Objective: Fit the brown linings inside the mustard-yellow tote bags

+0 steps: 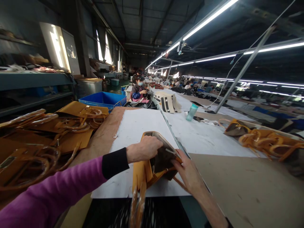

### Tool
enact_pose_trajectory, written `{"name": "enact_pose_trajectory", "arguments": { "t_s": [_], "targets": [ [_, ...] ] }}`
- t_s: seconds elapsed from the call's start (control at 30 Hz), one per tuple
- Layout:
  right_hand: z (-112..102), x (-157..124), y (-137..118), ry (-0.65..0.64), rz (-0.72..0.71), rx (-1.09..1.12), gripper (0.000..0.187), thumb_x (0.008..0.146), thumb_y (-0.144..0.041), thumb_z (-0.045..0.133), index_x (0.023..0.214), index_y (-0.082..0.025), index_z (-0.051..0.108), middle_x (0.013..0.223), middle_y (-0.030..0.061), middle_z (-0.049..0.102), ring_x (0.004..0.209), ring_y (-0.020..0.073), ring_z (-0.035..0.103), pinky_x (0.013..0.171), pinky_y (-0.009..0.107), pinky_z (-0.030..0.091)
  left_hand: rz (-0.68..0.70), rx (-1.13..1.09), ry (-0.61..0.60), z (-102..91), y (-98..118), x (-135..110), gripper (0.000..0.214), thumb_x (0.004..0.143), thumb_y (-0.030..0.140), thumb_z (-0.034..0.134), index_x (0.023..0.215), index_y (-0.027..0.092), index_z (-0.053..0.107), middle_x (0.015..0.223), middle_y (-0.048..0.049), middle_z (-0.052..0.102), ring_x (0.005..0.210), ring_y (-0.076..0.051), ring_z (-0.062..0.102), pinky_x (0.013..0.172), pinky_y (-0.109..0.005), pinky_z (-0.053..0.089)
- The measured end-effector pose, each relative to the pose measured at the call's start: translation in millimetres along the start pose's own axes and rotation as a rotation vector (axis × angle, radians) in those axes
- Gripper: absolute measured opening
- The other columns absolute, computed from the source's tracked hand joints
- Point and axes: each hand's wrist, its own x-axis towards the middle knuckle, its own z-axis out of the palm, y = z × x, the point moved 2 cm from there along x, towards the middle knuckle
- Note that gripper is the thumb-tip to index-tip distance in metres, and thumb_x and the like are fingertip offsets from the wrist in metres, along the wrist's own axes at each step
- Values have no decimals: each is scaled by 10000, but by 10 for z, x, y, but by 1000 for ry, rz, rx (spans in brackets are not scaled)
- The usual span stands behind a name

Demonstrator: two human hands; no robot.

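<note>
A mustard-yellow handbag (140, 174) with a dark grey-brown lining (163, 158) lies tilted on the white sheet, its mouth open. Its plastic-wrapped handles (137, 202) hang toward me over the table's front edge. My left hand (146, 148) is at the mouth, fingers curled down into it. Their tips are hidden, so I cannot tell what they grip. With thumb and fingers, my right hand (188, 169) pinches the bag's right-hand edge. The bag's underside is out of sight.
Many similar yellow bags (78, 126) are heaped at left, and more bags (268, 139) lie at right. A blue bin (103, 99), a teal bottle (192, 112) and a slanted metal post (244, 69) stand beyond. A co-worker (139, 90) sits at the table's far end.
</note>
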Motion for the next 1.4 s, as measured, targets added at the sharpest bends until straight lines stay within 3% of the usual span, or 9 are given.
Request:
{"name": "enact_pose_trajectory", "arguments": {
  "t_s": [0.17, 0.33, 0.6, 0.77, 0.93, 1.03, 1.2, 1.4],
  "targets": [
    [71, -21, -24, 28, 24, 68, 290, 766, -283, 453, 1038, -237, 543, 858, 7, 657, 809, 195, 609, 711, 297, 449, -21, -81, -23, 33, 216, 18, 171, 731, 216, 515, 871, 177, 607, 852, -73, 659, 789, -242, 619, 649, -315, 459],
    [8, 64, 18, -12, 6, 107, 282, 764, -266, 463, 1025, -218, 560, 874, 17, 668, 841, 197, 603, 752, 306, 437, -92, -123, 124, 153, 171, 13, 238, 723, 140, 462, 951, 175, 521, 785, -45, 629, 715, -201, 596, 589, -270, 405],
    [4, 125, 216, -43, 35, 200, 217, 744, -294, 504, 922, -193, 575, 801, -7, 644, 762, 174, 569, 680, 278, 421, 142, -105, 53, -21, 272, -83, 256, 755, 147, 453, 998, 215, 499, 711, 15, 599, 663, -158, 562, 573, -227, 364],
    [20, 88, 180, -26, 33, 232, 208, 746, -289, 504, 924, -199, 564, 800, -8, 644, 750, 168, 568, 654, 265, 407, 172, -119, 47, -17, 254, -99, 355, 766, 137, 453, 1091, 246, 544, 760, 13, 634, 706, -151, 582, 629, -212, 396],
    [12, 5, 60, -19, 55, 126, 166, 767, -291, 492, 908, -218, 543, 771, -17, 635, 760, 168, 577, 661, 258, 401, 110, -135, 62, 19, 173, -86, 360, 752, 164, 499, 1075, 279, 609, 734, 17, 645, 672, -146, 575, 611, -208, 386],
    [6, -37, -10, 3, 58, 30, 197, 782, -285, 490, 968, -235, 534, 791, -13, 640, 772, 178, 586, 671, 267, 400, 129, -166, 9, -31, 174, -52, 283, 752, 181, 528, 986, 275, 657, 737, 24, 655, 665, -138, 569, 585, -199, 373],
    [-9, -49, -100, 90, 6, -321, 368, 793, -283, 521, 1157, -235, 502, 1009, 50, 631, 898, 242, 586, 712, 318, 390, 172, -147, -55, -108, 164, 117, 114, 741, 253, 593, 792, 250, 695, 720, 31, 670, 684, -136, 582, 567, -197, 363],
    [11, 12, -225, 78, -89, -406, 186, 814, -271, 510, 985, -235, 576, 992, 34, 614, 878, 210, 575, 696, 300, 386, 72, -5, -30, -51, 84, 315, 124, 712, 224, 594, 732, 212, 715, 672, -26, 684, 662, -183, 610, 564, -239, 393]
  ]
}}
